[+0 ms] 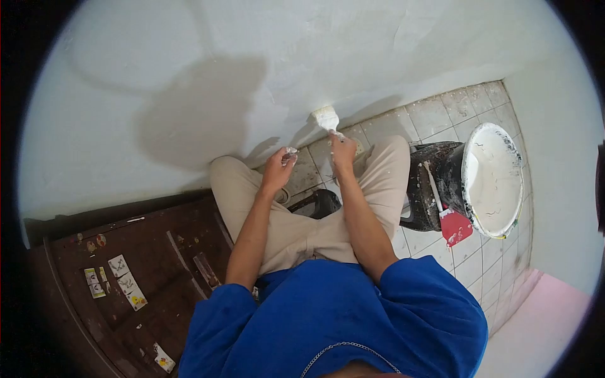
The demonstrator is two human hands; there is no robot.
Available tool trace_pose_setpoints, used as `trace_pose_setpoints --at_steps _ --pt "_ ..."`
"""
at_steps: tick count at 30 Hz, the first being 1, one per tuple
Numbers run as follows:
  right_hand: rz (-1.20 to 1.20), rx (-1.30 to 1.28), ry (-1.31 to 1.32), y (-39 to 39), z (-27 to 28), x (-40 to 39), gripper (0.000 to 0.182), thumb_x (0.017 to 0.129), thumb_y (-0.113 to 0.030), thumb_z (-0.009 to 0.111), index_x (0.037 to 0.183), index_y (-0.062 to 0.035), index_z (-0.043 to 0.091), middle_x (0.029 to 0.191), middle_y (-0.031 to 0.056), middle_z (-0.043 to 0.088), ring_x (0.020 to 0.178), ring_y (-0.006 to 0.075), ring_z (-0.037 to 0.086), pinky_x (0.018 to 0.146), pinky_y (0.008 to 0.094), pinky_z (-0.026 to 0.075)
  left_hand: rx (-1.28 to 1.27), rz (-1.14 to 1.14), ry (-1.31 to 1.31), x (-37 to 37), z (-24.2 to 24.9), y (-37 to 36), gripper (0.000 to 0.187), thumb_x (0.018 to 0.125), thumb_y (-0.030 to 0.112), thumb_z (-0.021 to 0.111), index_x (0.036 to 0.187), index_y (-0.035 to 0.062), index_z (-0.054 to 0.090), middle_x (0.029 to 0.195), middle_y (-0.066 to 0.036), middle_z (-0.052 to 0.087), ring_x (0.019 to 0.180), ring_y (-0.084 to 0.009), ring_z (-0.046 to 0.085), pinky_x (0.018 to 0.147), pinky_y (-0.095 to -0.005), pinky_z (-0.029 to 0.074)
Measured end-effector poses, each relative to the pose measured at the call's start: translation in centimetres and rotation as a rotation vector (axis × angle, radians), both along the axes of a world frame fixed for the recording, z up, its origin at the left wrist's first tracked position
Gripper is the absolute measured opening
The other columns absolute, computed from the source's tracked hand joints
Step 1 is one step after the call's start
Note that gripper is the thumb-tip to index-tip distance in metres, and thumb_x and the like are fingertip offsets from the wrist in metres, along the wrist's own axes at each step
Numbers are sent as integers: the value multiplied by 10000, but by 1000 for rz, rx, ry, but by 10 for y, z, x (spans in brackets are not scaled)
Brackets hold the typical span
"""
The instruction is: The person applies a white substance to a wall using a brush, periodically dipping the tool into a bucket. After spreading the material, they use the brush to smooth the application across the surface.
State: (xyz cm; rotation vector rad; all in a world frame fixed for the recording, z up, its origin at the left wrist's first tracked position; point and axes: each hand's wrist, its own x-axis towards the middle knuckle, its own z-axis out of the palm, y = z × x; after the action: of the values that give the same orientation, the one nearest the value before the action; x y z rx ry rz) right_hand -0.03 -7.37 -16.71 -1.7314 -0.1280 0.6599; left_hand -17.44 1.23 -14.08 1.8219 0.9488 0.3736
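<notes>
My right hand [343,151] is closed around the handle of a wide paintbrush [326,118]. The brush is coated in white, and its bristles meet the lower part of the pale wall [302,57], just above the floor. My left hand [278,170] is held over my left knee with its fingers curled in. White smears show at those fingertips, and I cannot make out whether something small is pinched there. To my right stands a bucket [467,189] of white paint, its rim thickly coated.
A red-bladed scraper [455,227] with a pale handle leans by a black paint-spattered container [435,183] beside the bucket. A black object [326,203] shows between my legs. Spattered tiles [435,116] cover the floor. Dark brown furniture with stickers [145,252] lies at left.
</notes>
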Motion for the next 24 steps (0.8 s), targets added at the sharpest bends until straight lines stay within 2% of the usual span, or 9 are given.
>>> trace_pose_setpoints --at_steps 3,5,8,11,15,18,20,23,24 --pt "8 36 1 -16 33 0 359 862 -287 637 689 28 624 510 33 508 455 107 472 460 301 369 16 -11 -8 -1 -2 -1 208 883 160 604 990 -17 589 881 -162 660 788 -264 643 724 -348 496" --pt "11 -22 -55 -20 33 3 357 863 -282 636 686 27 620 513 30 504 459 108 472 463 300 367 -20 6 -19 -1 -3 -1 204 880 157 606 989 -14 589 880 -159 660 789 -269 641 728 -350 496" --pt "23 -95 -47 -12 2 10 358 866 -281 632 691 30 619 515 32 502 466 114 475 470 306 368 21 -14 24 2 -3 -1 206 881 162 607 993 -11 591 876 -153 659 787 -266 638 723 -352 496" --pt "54 -85 -21 -5 -3 11 356 866 -280 628 710 39 627 518 42 508 480 126 486 488 320 378 7 0 10 0 -9 -2 208 883 170 600 992 -8 594 864 -149 657 778 -265 635 720 -352 493" --pt "48 -40 -137 -15 23 10 349 864 -261 625 708 51 620 527 49 517 492 140 497 503 344 392 -4 5 -4 -3 -7 -2 213 884 179 599 991 -5 597 859 -149 654 774 -260 634 719 -354 492" --pt "9 -117 -140 -23 45 12 343 863 -245 626 696 54 614 534 47 521 492 137 486 496 351 387 3 -1 13 -2 -7 -1 216 882 178 602 991 -8 596 860 -153 653 775 -257 634 720 -355 492" --pt "-46 -120 -35 -18 4 14 335 862 -237 630 692 51 616 540 47 527 492 131 474 486 342 375 11 -15 -4 -2 -8 -1 220 879 177 606 991 -12 594 865 -158 652 777 -256 634 720 -357 491" --pt "-24 -92 35 -4 -8 12 320 864 -229 635 696 42 627 545 30 523 492 111 454 472 319 356 1 -10 6 1 -6 -4 227 904 175 582 1035 -9 601 818 -100 642 710 -152 567 673 -303 462" --pt "5 -82 44 0 -7 10 314 865 -227 636 699 39 632 546 22 520 492 103 447 467 310 349 22 -15 7 1 -10 -2 228 904 177 582 1036 -8 601 816 -102 641 709 -153 566 673 -303 461"
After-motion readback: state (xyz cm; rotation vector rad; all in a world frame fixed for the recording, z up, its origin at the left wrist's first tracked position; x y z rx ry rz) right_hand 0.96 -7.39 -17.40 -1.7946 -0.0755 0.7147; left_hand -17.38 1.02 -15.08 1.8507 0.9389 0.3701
